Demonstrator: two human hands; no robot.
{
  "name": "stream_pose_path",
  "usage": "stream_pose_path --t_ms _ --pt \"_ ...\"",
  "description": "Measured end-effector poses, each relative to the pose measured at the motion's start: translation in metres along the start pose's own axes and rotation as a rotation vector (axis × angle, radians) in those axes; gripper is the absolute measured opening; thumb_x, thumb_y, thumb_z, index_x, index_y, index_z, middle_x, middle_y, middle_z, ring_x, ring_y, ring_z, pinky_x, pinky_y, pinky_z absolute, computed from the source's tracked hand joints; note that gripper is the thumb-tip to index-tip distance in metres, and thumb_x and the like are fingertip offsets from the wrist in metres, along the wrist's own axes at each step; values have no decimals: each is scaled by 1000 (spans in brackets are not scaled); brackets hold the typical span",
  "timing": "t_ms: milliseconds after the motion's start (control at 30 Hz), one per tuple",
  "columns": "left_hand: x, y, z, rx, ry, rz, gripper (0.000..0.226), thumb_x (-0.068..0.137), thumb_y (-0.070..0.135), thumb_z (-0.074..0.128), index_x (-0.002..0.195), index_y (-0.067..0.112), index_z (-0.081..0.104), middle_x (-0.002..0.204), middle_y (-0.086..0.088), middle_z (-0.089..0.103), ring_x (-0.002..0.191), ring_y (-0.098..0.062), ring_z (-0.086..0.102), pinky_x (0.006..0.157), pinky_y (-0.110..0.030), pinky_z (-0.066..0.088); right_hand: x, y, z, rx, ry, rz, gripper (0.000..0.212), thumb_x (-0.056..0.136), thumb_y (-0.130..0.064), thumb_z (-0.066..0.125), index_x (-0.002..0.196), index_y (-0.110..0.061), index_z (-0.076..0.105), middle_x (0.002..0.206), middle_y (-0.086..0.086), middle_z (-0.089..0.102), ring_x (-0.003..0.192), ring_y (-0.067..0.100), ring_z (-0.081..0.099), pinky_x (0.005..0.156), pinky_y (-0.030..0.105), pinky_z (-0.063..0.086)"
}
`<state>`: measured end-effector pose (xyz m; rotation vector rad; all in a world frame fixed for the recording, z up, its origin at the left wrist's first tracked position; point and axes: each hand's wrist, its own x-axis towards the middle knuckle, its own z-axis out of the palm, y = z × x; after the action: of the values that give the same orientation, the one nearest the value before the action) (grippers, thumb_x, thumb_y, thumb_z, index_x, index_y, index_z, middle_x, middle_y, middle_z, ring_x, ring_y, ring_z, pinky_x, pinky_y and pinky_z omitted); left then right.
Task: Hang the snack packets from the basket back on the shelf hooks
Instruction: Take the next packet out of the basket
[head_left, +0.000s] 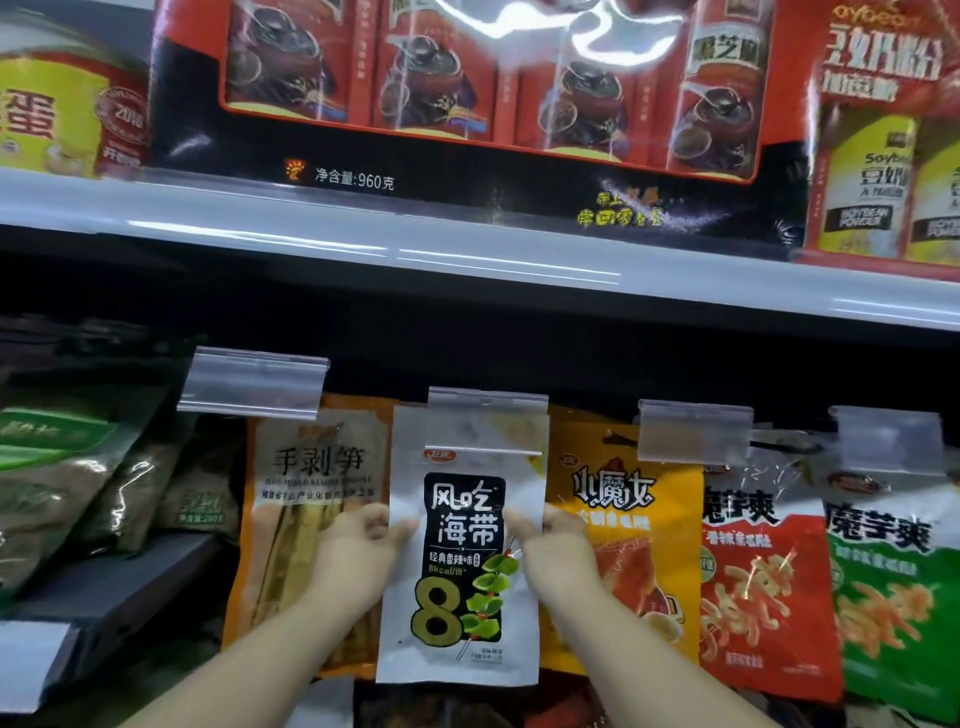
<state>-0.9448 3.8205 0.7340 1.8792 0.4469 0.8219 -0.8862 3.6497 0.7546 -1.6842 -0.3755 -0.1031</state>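
Below the grey shelf (467, 249), the white seaweed packet (465, 545) hangs between both hands, its top behind a clear hook tag (487, 423). The left hand (358, 538) and right hand (556, 535) pinch its side edges. Hanging looks nearly done; next, confirm it is seated, then release.

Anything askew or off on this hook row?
Nothing damaged or spilled. The white seaweed packet, held by the left hand and right hand, overlaps the orange packet and yellow packet beside it.
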Motion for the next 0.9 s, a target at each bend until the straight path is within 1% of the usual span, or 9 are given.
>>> stream_pose_path --t_ms 133,267,333,367,433,600,733,833,900 --pt "7 -3 1 -12 -12 -10 32 88 35 66 67 13 55 60 1 56 58 -20 48 58 -28 35 6 0 3 -17 13 1 22 93 -23 60 74 -12 59 69 0 57 69 20 52 61 28 37" --pt "3 -1 0 6 -19 -8 30 89 38 63 79 9 62 78 -8 69 77 -31 64 70 -37 51 11 4 9 -42 48 34 24 92 -26 61 90 -3 61 86 11 59 74 21 52 58 26 36" --pt "-2 -3 -1 17 -13 19 25 90 38 62 80 15 62 89 -7 69 86 -30 65 74 -36 51 9 8 14 -42 70 53 34 92 -32 61 107 -1 61 97 11 60 82 23 55 58 26 41" --pt "-6 -3 -3 12 -19 29 18 90 36 61 88 19 63 96 -6 68 91 -27 63 75 -32 48 8 11 15 -46 77 59 38 91 -35 61 113 -3 61 101 11 63 84 25 57 60 27 45" --pt "-13 -6 -9 6 -22 58 32 91 33 62 113 10 64 106 -6 66 99 -23 60 79 -27 44 0 12 15 -107 97 46 32 92 -36 60 106 -7 64 99 11 67 79 22 59 66 27 46" --pt "-28 -9 -24 39 -25 108 37 90 25 63 120 4 61 104 -9 67 93 -20 60 83 -31 49 -31 3 9 -238 167 24 46 91 -38 60 123 -6 59 119 9 65 107 28 60 83 31 46" --pt "-44 -11 -32 66 -39 127 43 89 18 65 130 9 54 116 -8 66 100 -24 62 88 -37 52 -59 1 -1 -271 207 -1 32 89 -25 65 114 -7 55 96 1 57 87 17 54 58 19 38" --pt "-61 -15 -35 101 -12 187 44 90 17 64 132 13 51 110 1 60 94 -21 59 80 -28 46 -80 6 -5 -288 245 -17 35 90 -21 65 120 -8 52 108 3 57 98 19 55 77 22 43" --pt "-71 -19 -36 138 1 228 44 90 21 64 131 17 50 105 4 59 88 -18 56 78 -31 49 -93 10 -8 -297 246 -10 34 90 -21 64 120 -10 52 111 2 56 102 20 56 81 26 43"
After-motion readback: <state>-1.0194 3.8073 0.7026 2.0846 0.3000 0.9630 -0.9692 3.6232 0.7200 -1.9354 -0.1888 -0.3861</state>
